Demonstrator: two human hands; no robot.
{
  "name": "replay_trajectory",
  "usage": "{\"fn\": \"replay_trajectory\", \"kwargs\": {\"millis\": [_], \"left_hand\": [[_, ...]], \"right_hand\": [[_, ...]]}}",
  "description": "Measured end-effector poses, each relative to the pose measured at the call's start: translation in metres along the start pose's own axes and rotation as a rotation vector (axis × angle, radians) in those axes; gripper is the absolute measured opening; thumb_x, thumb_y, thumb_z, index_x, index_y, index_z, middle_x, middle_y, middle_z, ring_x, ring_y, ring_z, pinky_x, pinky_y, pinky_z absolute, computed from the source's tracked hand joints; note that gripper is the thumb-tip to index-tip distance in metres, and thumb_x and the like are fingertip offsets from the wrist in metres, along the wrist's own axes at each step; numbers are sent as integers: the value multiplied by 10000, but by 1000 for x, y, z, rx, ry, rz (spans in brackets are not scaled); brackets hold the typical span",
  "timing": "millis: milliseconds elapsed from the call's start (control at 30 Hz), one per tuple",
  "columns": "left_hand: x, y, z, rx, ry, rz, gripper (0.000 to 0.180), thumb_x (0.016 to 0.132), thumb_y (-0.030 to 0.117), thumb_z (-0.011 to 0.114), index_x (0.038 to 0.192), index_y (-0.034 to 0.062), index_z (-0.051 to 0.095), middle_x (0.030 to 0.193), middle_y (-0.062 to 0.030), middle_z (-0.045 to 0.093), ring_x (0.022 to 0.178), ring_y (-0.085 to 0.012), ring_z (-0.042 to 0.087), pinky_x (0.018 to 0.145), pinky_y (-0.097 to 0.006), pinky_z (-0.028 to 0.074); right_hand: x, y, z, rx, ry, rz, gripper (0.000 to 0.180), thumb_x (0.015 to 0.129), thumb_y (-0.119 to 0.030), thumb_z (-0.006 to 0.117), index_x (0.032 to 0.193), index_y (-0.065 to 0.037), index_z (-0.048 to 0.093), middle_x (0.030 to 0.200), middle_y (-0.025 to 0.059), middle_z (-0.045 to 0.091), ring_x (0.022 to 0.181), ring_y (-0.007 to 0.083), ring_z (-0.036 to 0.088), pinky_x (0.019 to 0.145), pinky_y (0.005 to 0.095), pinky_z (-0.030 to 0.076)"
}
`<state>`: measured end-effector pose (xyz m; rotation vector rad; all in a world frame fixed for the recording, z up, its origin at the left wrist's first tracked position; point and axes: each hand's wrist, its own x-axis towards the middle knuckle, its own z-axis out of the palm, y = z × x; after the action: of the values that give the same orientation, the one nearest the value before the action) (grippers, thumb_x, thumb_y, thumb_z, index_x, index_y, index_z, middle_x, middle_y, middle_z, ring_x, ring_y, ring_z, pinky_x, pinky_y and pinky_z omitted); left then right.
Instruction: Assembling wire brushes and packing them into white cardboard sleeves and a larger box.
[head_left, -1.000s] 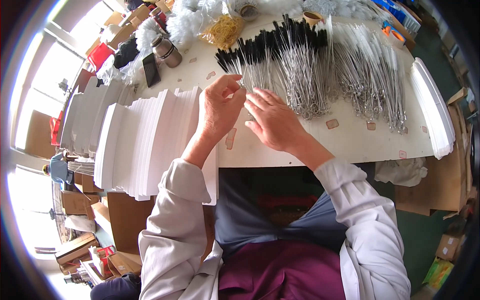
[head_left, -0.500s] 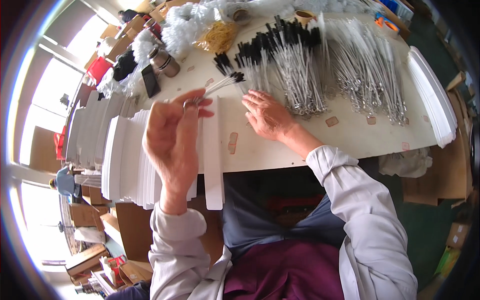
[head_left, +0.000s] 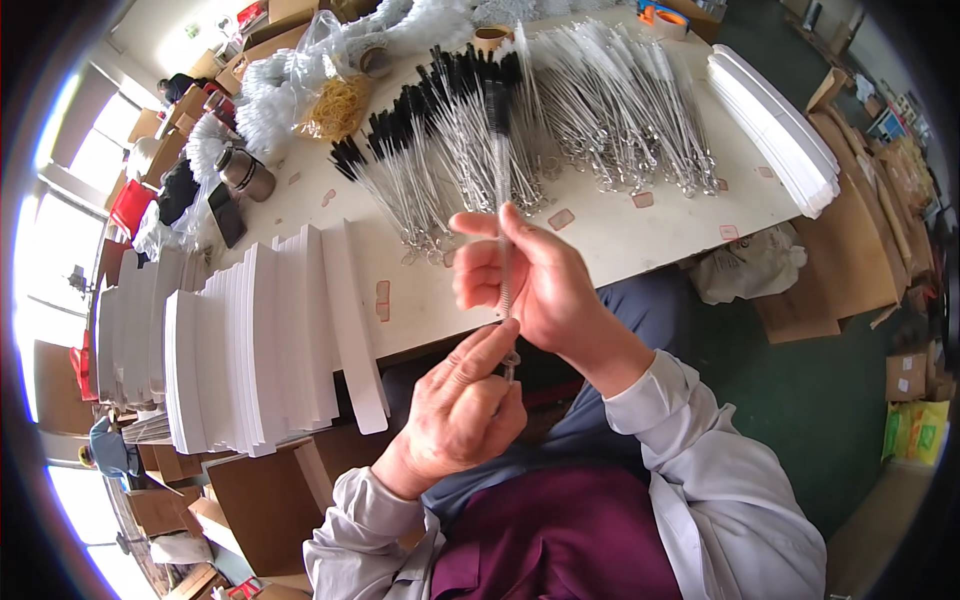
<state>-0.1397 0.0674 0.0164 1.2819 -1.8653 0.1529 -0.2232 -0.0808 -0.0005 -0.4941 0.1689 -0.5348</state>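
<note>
In front of me, upright over the table's near edge, is a wire-handled cleaning brush (head_left: pixel 506 270) with dark bristles at its top; whether it is one or a thin bundle I cannot tell. My left hand (head_left: pixel 452 420) pinches its lower part, where a wire loop shows below the fingertips. Higher up, my right hand (head_left: pixel 540 285) closes its thumb and fingers round the shaft. Beyond my hands lie piles of black-bristled brushes (head_left: pixel 470 140), loops toward me. White-bristled brushes (head_left: pixel 630 110) are spread to their right.
Long white card strips (head_left: pixel 240 340) stand stacked at the left, one strip (head_left: pixel 355 330) jutting past the table edge (head_left: pixel 430 345). More white strips (head_left: pixel 775 130) lie at the right. A metal flask (head_left: pixel 245 173), a dark phone (head_left: pixel 226 214) and yellow rubber bands (head_left: pixel 335 108) sit toward the far left.
My left hand has come down and right from its raised place with the brushes. My right hand has left the table top and now grips the shaft above it. The view has shifted right.
</note>
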Motion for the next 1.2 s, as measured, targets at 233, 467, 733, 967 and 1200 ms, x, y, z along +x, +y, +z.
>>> {"fn": "replay_trajectory", "kwargs": {"millis": [233, 467, 733, 967, 1200], "left_hand": [[-3, 5, 41, 13, -94, 40, 225, 727, -46, 745, 900, -10, 606, 1108, -239, 674, 925, -395, 716, 766, -412, 609], [36, -36, 76, -55, -211, -282, 84, 811, -3, 682, 874, 33, 640, 872, -138, 680, 768, -333, 689, 673, -378, 558], [123, -140, 123, 355, -217, -161, 119, 800, 104, 714, 863, 8, 681, 944, -143, 659, 986, -328, 629, 855, -441, 524], [135, -178, 165, 572, -352, -162, 141, 743, 132, 691, 795, 2, 705, 976, -172, 642, 1108, -331, 526, 1009, -445, 406], [135, -182, 176, 565, -442, -157, 122, 726, 103, 688, 802, 10, 709, 930, -149, 658, 1071, -328, 555, 1015, -441, 404]], "right_hand": [[-15, -50, -43, -56, 262, -177, 336, 1081, -297, 501, 1180, 3, 618, 683, -62, 420, 544, 45, 341, 469, 209, 282], [-9, -106, -110, -352, 518, -366, 315, 1087, -264, 493, 1144, 19, 619, 662, -59, 418, 497, 32, 308, 424, 213, 239], [-14, -102, -152, -490, 489, -304, 312, 1097, -247, 465, 1111, 15, 631, 624, -42, 416, 472, 42, 309, 412, 230, 256], [-16, -91, -147, -636, 484, -436, 355, 1097, -279, 474, 1064, 24, 655, 599, -34, 433, 455, 41, 349, 395, 227, 305], [-18, -91, -150, -649, 481, -443, 349, 1098, -279, 470, 1042, 8, 661, 583, -31, 449, 460, 41, 385, 399, 232, 323]]}}
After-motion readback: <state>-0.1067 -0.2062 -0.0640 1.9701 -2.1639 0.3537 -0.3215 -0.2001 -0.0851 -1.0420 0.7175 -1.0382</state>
